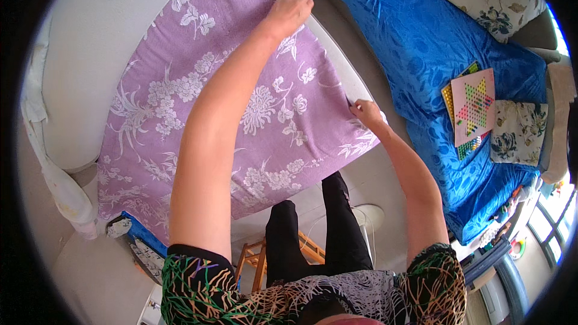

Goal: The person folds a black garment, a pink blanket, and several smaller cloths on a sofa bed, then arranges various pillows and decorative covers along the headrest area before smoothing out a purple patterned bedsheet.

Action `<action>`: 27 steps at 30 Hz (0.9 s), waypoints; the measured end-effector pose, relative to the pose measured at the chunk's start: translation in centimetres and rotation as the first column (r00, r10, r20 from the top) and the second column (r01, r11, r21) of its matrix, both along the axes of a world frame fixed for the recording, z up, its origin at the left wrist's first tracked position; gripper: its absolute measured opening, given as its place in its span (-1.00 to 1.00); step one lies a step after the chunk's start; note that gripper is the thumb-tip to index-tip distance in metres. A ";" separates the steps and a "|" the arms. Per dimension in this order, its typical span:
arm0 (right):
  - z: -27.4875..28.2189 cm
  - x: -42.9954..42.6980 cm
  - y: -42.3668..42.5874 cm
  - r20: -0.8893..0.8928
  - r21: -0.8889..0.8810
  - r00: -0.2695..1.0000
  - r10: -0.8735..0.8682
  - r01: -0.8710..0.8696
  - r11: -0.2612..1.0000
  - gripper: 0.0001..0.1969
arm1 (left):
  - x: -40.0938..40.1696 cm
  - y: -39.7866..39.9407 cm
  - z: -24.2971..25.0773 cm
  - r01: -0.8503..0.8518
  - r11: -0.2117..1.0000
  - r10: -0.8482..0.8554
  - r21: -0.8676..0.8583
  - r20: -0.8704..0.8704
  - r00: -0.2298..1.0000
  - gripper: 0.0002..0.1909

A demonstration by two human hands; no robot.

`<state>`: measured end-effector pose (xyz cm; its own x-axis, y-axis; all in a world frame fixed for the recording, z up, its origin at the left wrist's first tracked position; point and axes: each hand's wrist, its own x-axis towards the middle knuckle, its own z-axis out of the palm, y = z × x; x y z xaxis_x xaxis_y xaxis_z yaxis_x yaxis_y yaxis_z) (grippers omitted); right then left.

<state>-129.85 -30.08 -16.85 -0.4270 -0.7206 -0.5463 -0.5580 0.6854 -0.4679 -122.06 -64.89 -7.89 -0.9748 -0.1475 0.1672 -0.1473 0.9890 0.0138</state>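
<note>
A purple cloth with white flower patterns [216, 108] lies spread before me over a white surface, its near edge hanging by my knees. At the top, my left hand [292, 6] has its fingers closed on the cloth's far right edge, beside the white rim [336, 49]. Lower down on the same edge, my right hand [366, 112] pinches the cloth between thumb and fingers, close to its right corner. Small folds run inward from the right hand.
Right of the cloth, past a gap, blue patterned fabric [406, 54] covers a seat bearing a Chinese checkers board [474, 104] and a floral cushion [519, 131]. A wooden stool [257, 262] is by my legs. A white cable [311, 230] and a round white base [372, 216] are on the floor.
</note>
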 end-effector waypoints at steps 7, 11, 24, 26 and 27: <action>3.5 -4.8 5.8 -0.225 -0.454 0.881 -0.417 0.284 0.844 -0.80 | -0.4 -6.8 -1.5 0.012 0.902 0.172 -0.431 0.385 0.907 -0.62; 3.8 -5.5 7.7 -0.357 -0.350 0.776 -0.520 0.405 0.845 -0.73 | -3.0 -5.7 0.3 0.132 0.949 0.114 -0.286 0.702 0.703 -0.63; 5.1 -4.0 5.1 -0.032 -0.246 0.706 -0.707 0.680 0.690 -0.71 | -4.8 -13.8 8.9 0.107 0.974 0.025 -0.200 0.564 0.825 -0.85; 5.7 -3.5 4.4 0.011 -0.313 0.686 -0.727 0.693 0.649 -0.71 | -5.0 -13.8 9.6 -0.107 0.939 0.176 -0.328 0.187 0.966 -0.84; 6.1 -3.4 3.7 0.055 -0.386 0.666 -0.744 0.701 0.599 -0.71 | -5.1 -14.4 10.5 -0.106 0.938 0.175 -0.331 0.186 0.967 -0.84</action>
<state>-133.22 -26.36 -10.75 -0.9288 -0.2752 -0.2482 -0.0098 0.6878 -0.7258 -127.13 -79.31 2.66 -0.9658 -0.2584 0.0219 -0.2501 0.9058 -0.3420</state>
